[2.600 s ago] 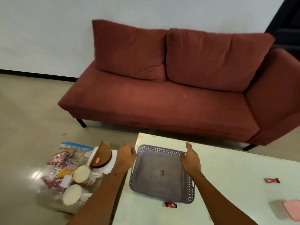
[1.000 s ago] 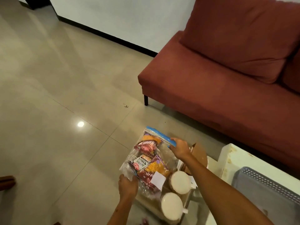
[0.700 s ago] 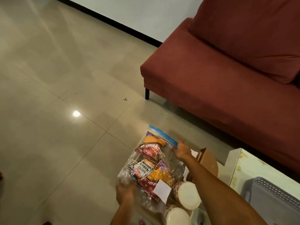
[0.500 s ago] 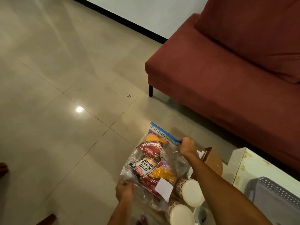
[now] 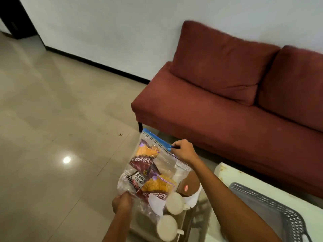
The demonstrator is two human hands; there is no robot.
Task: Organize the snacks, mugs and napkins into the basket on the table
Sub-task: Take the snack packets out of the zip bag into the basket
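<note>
A clear zip bag (image 5: 164, 165) with a blue seal strip holds several snack packets, among them a maroon and yellow one (image 5: 158, 186). My left hand (image 5: 122, 203) grips the bag's bottom corner. My right hand (image 5: 183, 151) pinches the blue seal at its top edge. The bag is lifted slightly above a glass-topped side surface (image 5: 195, 222). Two white mugs (image 5: 174, 203) (image 5: 167, 227) stand there beside white napkins (image 5: 193, 199) under a brown round holder (image 5: 190, 186). The grey perforated basket (image 5: 272, 208) sits on the pale table (image 5: 227, 173) at the lower right.
A dark red sofa (image 5: 236, 109) stands behind the table against a white wall. Glossy beige floor tiles (image 5: 52, 119) stretch to the left. A dark doorway (image 5: 10, 16) shows at the upper left.
My hands left the basket's sides and took hold of the snack bag. The bag has since risen and tilted upright. My view has swung up and right, showing more of the sofa.
</note>
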